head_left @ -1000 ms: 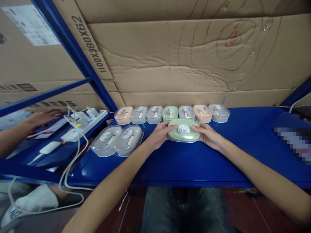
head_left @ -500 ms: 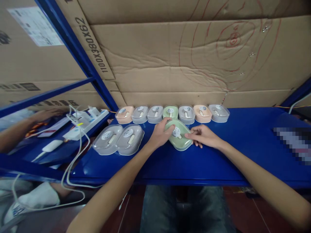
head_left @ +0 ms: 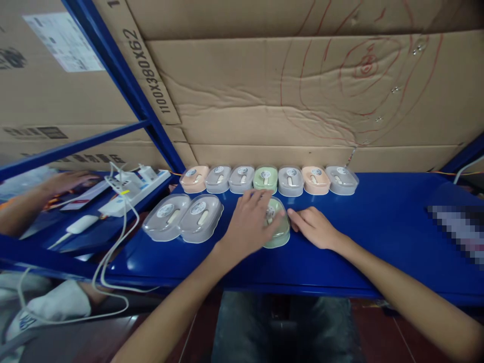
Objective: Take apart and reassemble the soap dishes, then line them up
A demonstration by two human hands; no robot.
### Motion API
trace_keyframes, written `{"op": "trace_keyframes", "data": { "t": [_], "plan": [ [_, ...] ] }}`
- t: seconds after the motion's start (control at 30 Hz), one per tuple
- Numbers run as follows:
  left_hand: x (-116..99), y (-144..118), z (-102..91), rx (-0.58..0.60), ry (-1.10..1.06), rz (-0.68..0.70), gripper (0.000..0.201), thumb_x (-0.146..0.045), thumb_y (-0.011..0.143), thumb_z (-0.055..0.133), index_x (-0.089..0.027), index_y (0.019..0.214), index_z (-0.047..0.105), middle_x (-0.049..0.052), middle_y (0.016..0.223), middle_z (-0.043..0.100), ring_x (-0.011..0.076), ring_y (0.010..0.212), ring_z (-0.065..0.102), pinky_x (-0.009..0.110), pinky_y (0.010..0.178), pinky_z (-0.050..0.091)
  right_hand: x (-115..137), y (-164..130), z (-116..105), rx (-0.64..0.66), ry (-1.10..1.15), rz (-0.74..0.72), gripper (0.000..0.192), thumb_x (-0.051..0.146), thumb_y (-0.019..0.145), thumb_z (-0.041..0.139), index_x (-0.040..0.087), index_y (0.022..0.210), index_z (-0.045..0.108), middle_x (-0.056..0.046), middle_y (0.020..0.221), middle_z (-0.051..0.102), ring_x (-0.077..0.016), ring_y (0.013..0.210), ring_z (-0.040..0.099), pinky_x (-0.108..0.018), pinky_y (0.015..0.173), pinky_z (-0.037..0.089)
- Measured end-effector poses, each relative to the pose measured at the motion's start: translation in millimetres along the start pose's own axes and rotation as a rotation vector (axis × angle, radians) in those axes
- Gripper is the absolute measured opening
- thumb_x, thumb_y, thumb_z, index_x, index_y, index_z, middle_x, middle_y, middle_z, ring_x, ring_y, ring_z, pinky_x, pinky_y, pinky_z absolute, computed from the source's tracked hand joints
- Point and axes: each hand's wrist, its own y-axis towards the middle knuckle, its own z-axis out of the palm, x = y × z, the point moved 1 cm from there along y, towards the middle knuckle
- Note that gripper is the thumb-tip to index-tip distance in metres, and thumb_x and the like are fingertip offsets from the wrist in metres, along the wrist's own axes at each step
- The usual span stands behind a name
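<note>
A green lidded plastic box [head_left: 282, 233] lies on the blue tabletop in front of me, with a round label and a pale oblong piece on top. My left hand [head_left: 249, 219] is spread over its left side, hiding part of it. The thumb crosses the lid, and I cannot tell if it touches. Close by the box's right side is my right hand [head_left: 315, 227], fingers curled together with nothing visible in them. Two grey lidded boxes [head_left: 200, 217] sit side by side to the left.
Along the cardboard wall [head_left: 234, 126] runs a row of several grey, peach and green lidded boxes [head_left: 265, 180]. At left are a white power strip [head_left: 132, 194], loose white cables [head_left: 109, 252] and another person's arm [head_left: 26, 201]. A blurred-out object [head_left: 459, 229] lies far right.
The green box has been turned from a slanted position to nearly straight and sits slightly nearer. My left hand has opened over it; my right hand has let go of its corner.
</note>
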Motion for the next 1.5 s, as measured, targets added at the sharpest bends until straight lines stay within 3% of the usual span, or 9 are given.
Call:
{"op": "trace_keyframes", "data": {
  "t": [0.1,0.2,0.27,0.43,0.6,0.77,1.03,1.33,1.5],
  "plan": [
    [-22,-27,-2.2,0.080,0.127,0.108,0.057,-0.048,0.109,0.057,-0.016,0.156,0.055,0.021,0.159,0.060,0.0453,0.152,0.050,0.067,0.122,0.044,-8,4,-4,-0.027,0.128,0.029,0.085,0.077,0.110,0.018,0.024,0.061,0.062,-0.002,0.057,0.061,-0.0194,0.061,0.064,-0.034,0.073,0.044],
    [-26,-47,0.3,0.129,0.204,0.167,0.055,-0.027,0.109,0.052,-0.014,0.161,0.047,0.024,0.169,0.048,0.0456,0.162,0.039,0.068,0.129,0.037,-12,7,-5,-0.030,0.200,0.055,0.084,0.080,0.109,0.021,0.024,0.063,0.064,-0.001,0.053,0.058,-0.0190,0.057,0.062,-0.035,0.072,0.044],
    [-20,-54,0.6,0.135,0.235,0.171,0.058,-0.024,0.106,0.053,-0.010,0.162,0.044,0.026,0.172,0.044,0.0459,0.165,0.034,0.067,0.131,0.035,-13,7,-4,-0.022,0.214,0.062,0.084,0.080,0.108,0.022,0.024,0.064,0.065,-0.001,0.053,0.058,-0.0188,0.056,0.061,-0.035,0.071,0.044],
    [7,-66,-3.1,0.068,0.295,0.125,0.062,-0.042,0.110,0.056,-0.008,0.160,0.045,0.028,0.171,0.045,0.0456,0.164,0.035,0.066,0.130,0.040,-11,7,-3,-0.012,0.214,0.060,0.083,0.080,0.108,0.024,0.024,0.066,0.068,-0.001,0.054,0.059,-0.0193,0.057,0.063,-0.035,0.072,0.045],
    [31,-78,-7.7,0.019,0.321,0.107,0.071,-0.031,0.111,0.052,-0.013,0.174,0.024,0.022,0.174,0.044,0.0413,0.166,0.032,0.066,0.132,0.038,-10,9,-4,-0.002,0.207,0.050,0.083,0.081,0.108,0.023,0.024,0.068,0.068,-0.001,0.055,0.060,-0.0200,0.058,0.064,-0.036,0.072,0.046],
    [46,-83,-15.7,0.036,0.345,0.125,0.078,-0.028,0.108,0.052,-0.015,0.177,0.017,0.020,0.176,0.039,0.0405,0.168,0.028,0.066,0.134,0.035,-12,11,-3,0.001,0.195,0.048,0.084,0.081,0.108,0.023,0.023,0.068,0.069,-0.002,0.055,0.061,-0.0200,0.058,0.064,-0.036,0.072,0.046],
    [54,-83,-19.1,0.043,0.355,0.137,0.079,-0.028,0.106,0.053,-0.015,0.176,0.018,0.021,0.176,0.039,0.0402,0.168,0.029,0.067,0.133,0.036,-15,11,-3,-0.005,0.188,0.029,0.080,0.078,0.110,0.028,0.022,0.070,0.070,0.000,0.055,0.062,-0.0179,0.058,0.064,-0.033,0.070,0.047],
    [59,-82,-17.0,0.023,0.311,0.110,0.073,-0.028,0.105,0.054,-0.015,0.173,0.029,0.021,0.174,0.044,0.0411,0.167,0.031,0.069,0.132,0.035,-17,11,-4,-0.024,0.229,0.030,0.075,0.075,0.110,0.034,0.022,0.070,0.069,0.000,0.054,0.061,-0.0158,0.051,0.060,-0.030,0.063,0.046],
    [61,-78,-14.4,0.022,0.311,0.087,0.067,-0.028,0.105,0.054,-0.018,0.170,0.038,0.018,0.173,0.046,0.0416,0.167,0.031,0.068,0.133,0.034,-21,12,-11,-0.127,0.104,-0.046,0.067,0.068,0.111,0.039,0.022,0.070,0.066,0.000,0.057,0.061,-0.0169,0.054,0.057,-0.032,0.064,0.043]
  ]
}}
